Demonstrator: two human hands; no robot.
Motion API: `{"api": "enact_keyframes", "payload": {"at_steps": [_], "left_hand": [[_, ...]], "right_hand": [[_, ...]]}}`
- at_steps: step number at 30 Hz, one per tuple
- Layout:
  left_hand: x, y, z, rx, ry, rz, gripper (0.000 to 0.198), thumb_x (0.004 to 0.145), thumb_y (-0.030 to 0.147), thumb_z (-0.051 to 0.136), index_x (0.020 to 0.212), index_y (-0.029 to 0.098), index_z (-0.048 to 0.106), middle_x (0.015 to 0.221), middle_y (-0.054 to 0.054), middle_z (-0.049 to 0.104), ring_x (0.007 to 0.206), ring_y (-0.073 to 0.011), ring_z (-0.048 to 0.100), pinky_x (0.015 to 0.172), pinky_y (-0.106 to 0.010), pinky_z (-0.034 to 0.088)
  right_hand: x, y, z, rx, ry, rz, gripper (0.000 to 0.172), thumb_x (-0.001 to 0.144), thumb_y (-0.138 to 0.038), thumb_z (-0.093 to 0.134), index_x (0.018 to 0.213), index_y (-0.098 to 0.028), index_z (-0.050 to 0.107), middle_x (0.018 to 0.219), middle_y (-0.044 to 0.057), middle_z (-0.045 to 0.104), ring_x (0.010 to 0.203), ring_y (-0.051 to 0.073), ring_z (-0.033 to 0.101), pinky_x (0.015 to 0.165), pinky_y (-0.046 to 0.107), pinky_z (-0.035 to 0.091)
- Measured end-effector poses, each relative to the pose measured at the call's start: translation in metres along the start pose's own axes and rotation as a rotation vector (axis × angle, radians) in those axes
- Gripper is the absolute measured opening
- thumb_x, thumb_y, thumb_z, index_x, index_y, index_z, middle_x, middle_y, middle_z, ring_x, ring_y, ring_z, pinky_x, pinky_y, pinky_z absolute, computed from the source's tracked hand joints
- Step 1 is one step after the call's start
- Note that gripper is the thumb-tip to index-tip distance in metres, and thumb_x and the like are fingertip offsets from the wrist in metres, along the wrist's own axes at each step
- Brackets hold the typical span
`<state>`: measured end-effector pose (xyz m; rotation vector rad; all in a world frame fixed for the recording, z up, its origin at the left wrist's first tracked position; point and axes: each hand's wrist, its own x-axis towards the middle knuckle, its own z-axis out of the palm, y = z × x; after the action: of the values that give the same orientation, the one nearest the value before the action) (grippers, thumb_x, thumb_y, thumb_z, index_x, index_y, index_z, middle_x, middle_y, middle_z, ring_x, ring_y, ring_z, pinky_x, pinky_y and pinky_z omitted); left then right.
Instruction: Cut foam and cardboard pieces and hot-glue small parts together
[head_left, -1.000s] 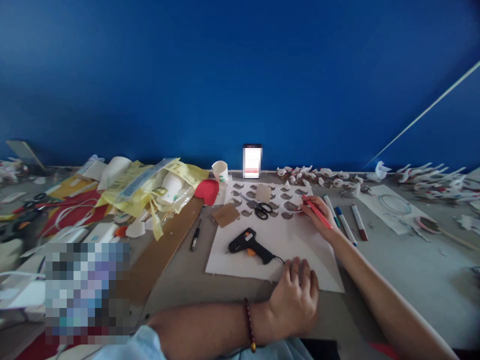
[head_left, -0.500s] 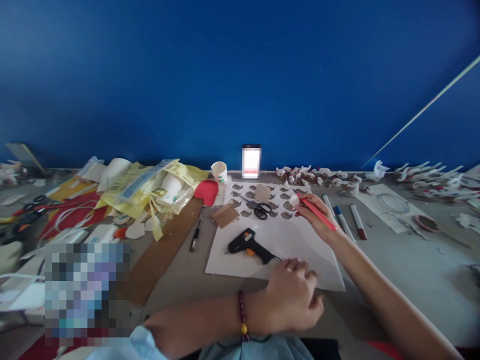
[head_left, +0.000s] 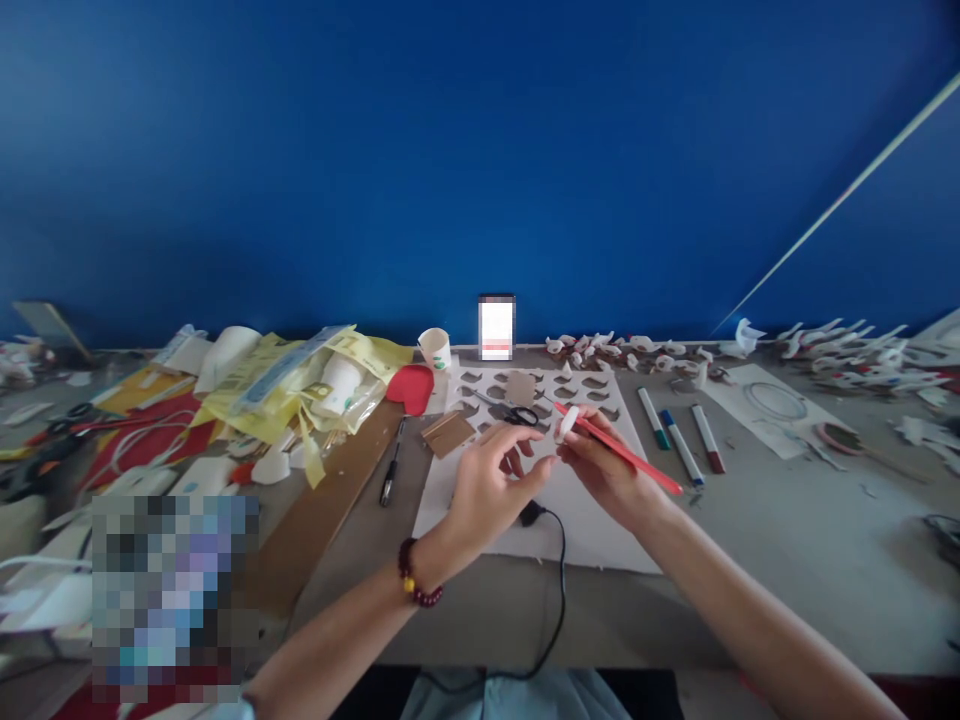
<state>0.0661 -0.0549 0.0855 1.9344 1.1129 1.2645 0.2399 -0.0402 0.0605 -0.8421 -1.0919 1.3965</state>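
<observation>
The right hand (head_left: 609,472) is raised over the white sheet (head_left: 600,535) in the middle of the bench (head_left: 787,545). Its fingers are clamped on a red pen (head_left: 634,460), which slants up and to the left from the hand. The same fingertips pinch a small white cutout (head_left: 568,422) near the pen's far end.

The left hand (head_left: 491,485) is just beside the right one, with its thumb meeting the right fingers. Its fingers are loosely curled, and it cannot be told whether they grip anything. A beaded bracelet (head_left: 417,585) sits on that wrist. A black cord (head_left: 562,575) runs out from under the left hand, across the sheet's near edge and off the bench.

The far half of the sheet is full of cut-out holes. Black scissors (head_left: 517,414) and a brown card scrap (head_left: 448,432) lie there, beyond the hands. Three markers (head_left: 679,432) lie side by side just right of the sheet. A black pen (head_left: 390,470) lies on the bench to its left.

A paper cup (head_left: 435,348) stands at the sheet's far left corner, and yellow bags (head_left: 292,385) are heaped further left. More white cutouts (head_left: 637,348) are strewn along the blue wall (head_left: 480,150).
</observation>
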Motion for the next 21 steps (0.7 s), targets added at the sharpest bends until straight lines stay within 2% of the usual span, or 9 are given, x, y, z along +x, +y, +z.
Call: {"api": "enact_keyframes", "payload": {"at_steps": [4,8,12,16,21], "left_hand": [[-0.006,-0.004,0.003,0.049,0.049,0.071,0.017,0.084,0.031,0.062,0.095,0.018,0.064,0.085,-0.003,0.065,0.061,-0.0092,0.055,0.058,-0.023,0.048],[-0.010,-0.008,0.005,0.102,0.089,0.125,0.009,0.087,0.025,0.059,0.085,0.017,0.064,0.080,-0.002,0.064,0.067,-0.0106,0.057,0.062,-0.022,0.047],[-0.013,-0.011,0.004,0.089,0.104,0.172,0.005,0.086,0.019,0.059,0.084,0.017,0.063,0.080,-0.002,0.064,0.070,-0.0110,0.059,0.063,-0.022,0.048],[-0.015,-0.016,0.003,0.084,0.136,0.208,0.007,0.086,0.015,0.058,0.090,0.017,0.063,0.084,-0.003,0.065,0.075,-0.0122,0.060,0.066,-0.023,0.050],[-0.017,-0.026,0.001,0.162,0.144,0.264,0.010,0.084,0.012,0.058,0.089,0.018,0.063,0.081,-0.004,0.064,0.072,-0.0132,0.059,0.065,-0.024,0.049]], "right_hand": [[-0.005,0.008,0.014,0.039,-0.032,-0.020,0.022,0.078,-0.030,0.067,0.091,-0.028,0.049,0.085,-0.001,0.056,0.077,0.016,0.057,0.070,0.029,0.052],[-0.009,0.014,0.017,-0.013,-0.062,-0.061,0.021,0.081,-0.030,0.065,0.095,-0.030,0.050,0.086,-0.001,0.058,0.079,0.016,0.059,0.076,0.031,0.052],[-0.011,0.020,0.013,-0.068,-0.073,-0.124,0.019,0.083,-0.028,0.066,0.096,-0.030,0.053,0.088,-0.001,0.060,0.080,0.015,0.060,0.076,0.030,0.052],[-0.010,0.028,0.005,-0.138,-0.068,-0.241,0.024,0.083,-0.031,0.066,0.103,-0.029,0.054,0.092,0.001,0.062,0.082,0.016,0.061,0.074,0.031,0.053],[-0.012,0.031,-0.002,-0.357,-0.015,-0.377,0.029,0.083,-0.024,0.066,0.109,-0.028,0.055,0.102,0.004,0.063,0.087,0.017,0.062,0.075,0.031,0.054]]}}
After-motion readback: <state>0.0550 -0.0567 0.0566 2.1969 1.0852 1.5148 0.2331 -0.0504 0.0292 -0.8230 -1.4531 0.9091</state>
